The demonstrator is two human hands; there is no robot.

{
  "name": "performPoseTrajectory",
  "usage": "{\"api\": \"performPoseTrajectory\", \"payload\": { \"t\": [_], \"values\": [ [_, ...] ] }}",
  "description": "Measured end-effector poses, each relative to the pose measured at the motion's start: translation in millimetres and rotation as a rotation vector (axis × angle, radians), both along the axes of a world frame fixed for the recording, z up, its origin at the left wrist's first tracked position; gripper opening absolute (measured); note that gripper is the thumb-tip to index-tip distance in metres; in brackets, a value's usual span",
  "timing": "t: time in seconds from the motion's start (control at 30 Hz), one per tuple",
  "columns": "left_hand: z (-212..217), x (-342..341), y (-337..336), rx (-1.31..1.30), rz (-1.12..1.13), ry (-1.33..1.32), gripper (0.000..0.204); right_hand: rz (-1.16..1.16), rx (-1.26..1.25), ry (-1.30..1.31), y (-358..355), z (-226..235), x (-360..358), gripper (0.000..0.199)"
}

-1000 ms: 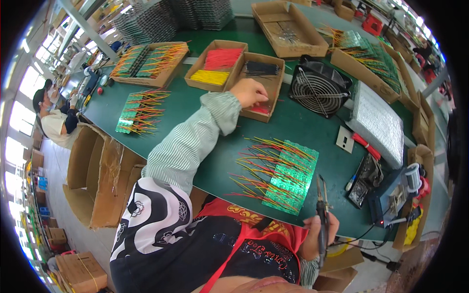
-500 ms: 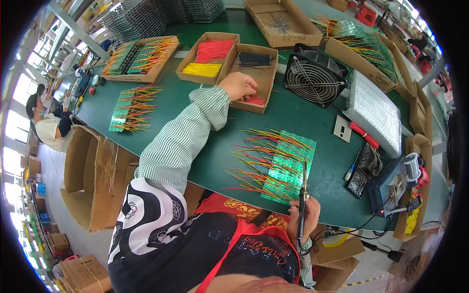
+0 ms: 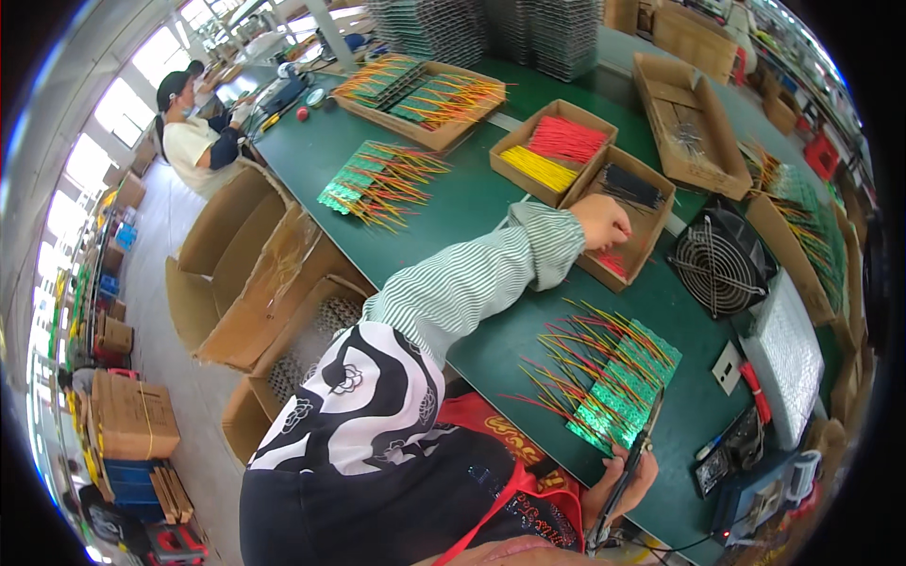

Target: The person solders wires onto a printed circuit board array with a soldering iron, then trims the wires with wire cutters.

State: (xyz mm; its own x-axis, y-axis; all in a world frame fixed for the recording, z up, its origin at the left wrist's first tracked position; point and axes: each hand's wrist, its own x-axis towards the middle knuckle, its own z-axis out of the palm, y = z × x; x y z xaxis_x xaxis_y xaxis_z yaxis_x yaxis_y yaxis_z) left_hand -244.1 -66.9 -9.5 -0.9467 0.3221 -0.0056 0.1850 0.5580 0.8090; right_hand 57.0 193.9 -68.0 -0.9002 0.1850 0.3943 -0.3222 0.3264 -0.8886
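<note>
My left hand (image 3: pixel 604 224) reaches over the near part of a cardboard box (image 3: pixel 649 236), its fingers curled together. Whatever they pinch, if anything, is too small to make out. Just below the fingertips lie a few short red wires (image 3: pixel 613 263); black wires (image 3: pixel 632 186) fill the far end of that box. My right hand (image 3: pixel 634 483) grips a soldering iron (image 3: pixel 625 486) by its dark handle, the tip pointing up along the right edge of a green circuit board panel (image 3: pixel 625 385). Red, yellow and black wires (image 3: pixel 566 363) stick out leftward from the panel.
Beside the wire box stands another box with red (image 3: pixel 566 139) and yellow wires (image 3: pixel 538 168). A second wired panel (image 3: pixel 351 184) lies left. A black fan (image 3: pixel 722 259), a bubble-wrapped block (image 3: pixel 785 358) and a soldering station (image 3: pixel 763 505) line the right. A co-worker (image 3: pixel 193 132) sits far left.
The view has swung left, so the table and boxes appear farther right. My left hand stays over the box with the red wires, and my right hand still holds the soldering iron by the panel.
</note>
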Motion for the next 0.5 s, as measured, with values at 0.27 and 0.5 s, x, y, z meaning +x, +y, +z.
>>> {"api": "performPoseTrajectory", "payload": {
  "t": [0.27,0.5],
  "values": [
    [17.8,17.2,2.5,-0.119,-0.025,0.275,0.018,-0.084,0.129,0.06,1.0,11.3,-0.8,0.037],
    [22.2,75.4,0.9,-0.071,-0.052,0.427,0.013,-0.126,0.026,0.009,-0.3,20.6,1.0,0.04]
  ]
}}
